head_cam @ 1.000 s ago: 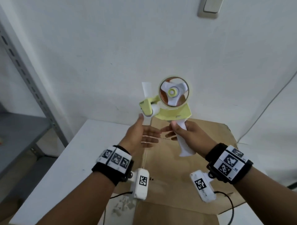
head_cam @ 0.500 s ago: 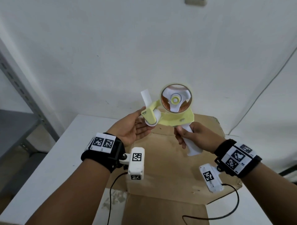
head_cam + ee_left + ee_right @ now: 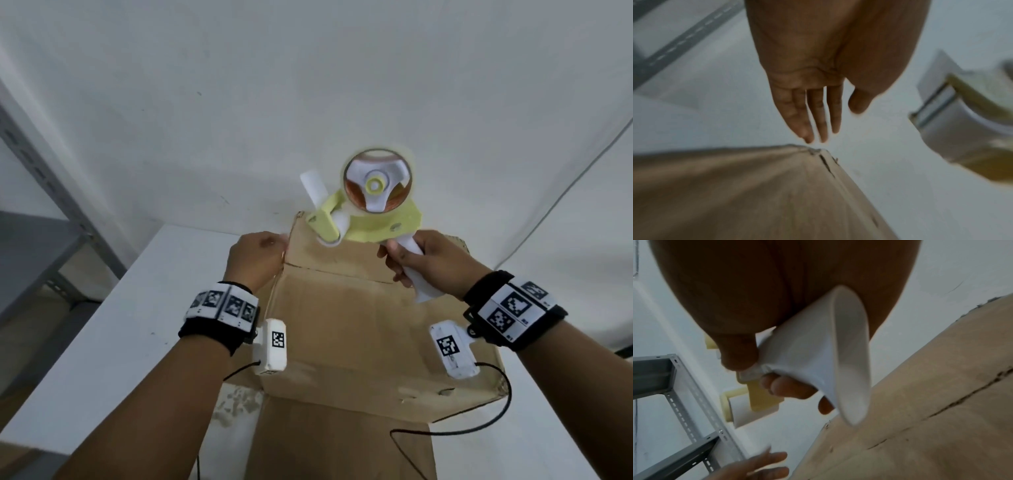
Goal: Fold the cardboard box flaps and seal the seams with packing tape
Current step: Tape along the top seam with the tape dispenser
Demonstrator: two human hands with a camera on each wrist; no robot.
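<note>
Box: the cardboard box (image 3: 346, 329) lies on the white table (image 3: 113, 329), top flaps folded shut.
Left hand: the left hand (image 3: 255, 260) has straight fingers (image 3: 818, 113) holding nothing, at the box's far left corner.
Right hand: the right hand (image 3: 431, 263) is wrapped round the white handle of the tape dispenser (image 3: 370, 212), held above the box's far edge.

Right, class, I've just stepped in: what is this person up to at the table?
A person is getting ready to tape a cardboard box on a white table. The right hand grips the white handle of a yellow tape dispenser, held above the box's far edge. The left hand, fingers straight, is at the box's far left corner.
</note>
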